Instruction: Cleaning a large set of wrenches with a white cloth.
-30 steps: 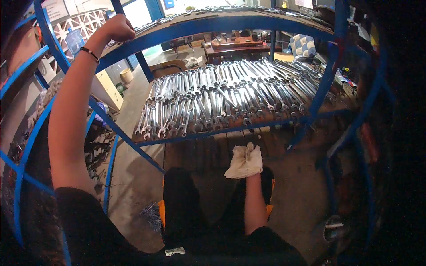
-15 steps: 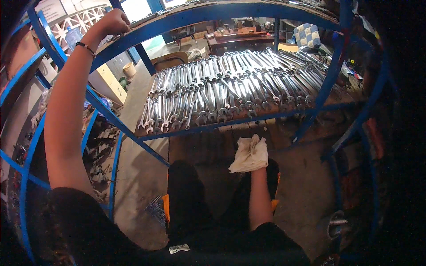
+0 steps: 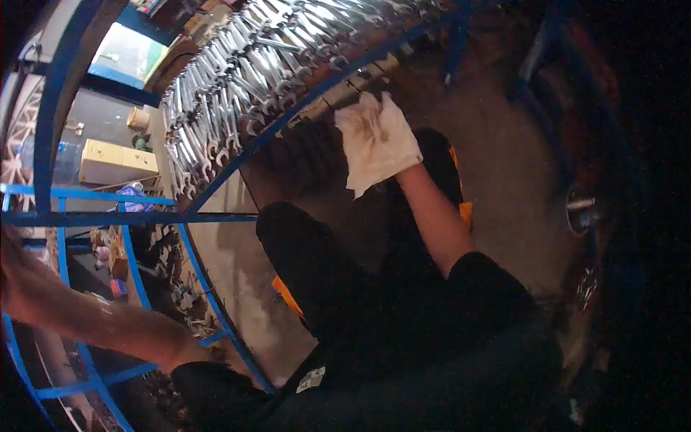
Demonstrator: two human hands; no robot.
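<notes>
A cream-coloured cloth (image 3: 381, 147) with brownish smudges is in my right hand, held in front of my knees below the shelf edge. It covers the fingers and most of the palm; only the wrist and forearm show bare. My left hand (image 3: 13, 270) is at the far left rim, dark, smeared and partly cut off, so its fingers cannot be made out. Nearest to it is the blue metal frame (image 3: 108, 217). Beyond the cloth, rows of shiny combination wrenches (image 3: 245, 79) lie packed side by side on the shelf, apart from both hands.
Blue bars of a second rack (image 3: 137, 266) with jumbled metal pieces stand at the left. Behind them are a cream box (image 3: 117, 164) and a small bucket (image 3: 138, 118) on the floor. A round metal piece (image 3: 581, 209) shows in the dark at the right.
The view has swung and tilted left. My left arm has come down from the upper shelf edge to the left rim. My right hand still has the cloth, now turned more to the left.
</notes>
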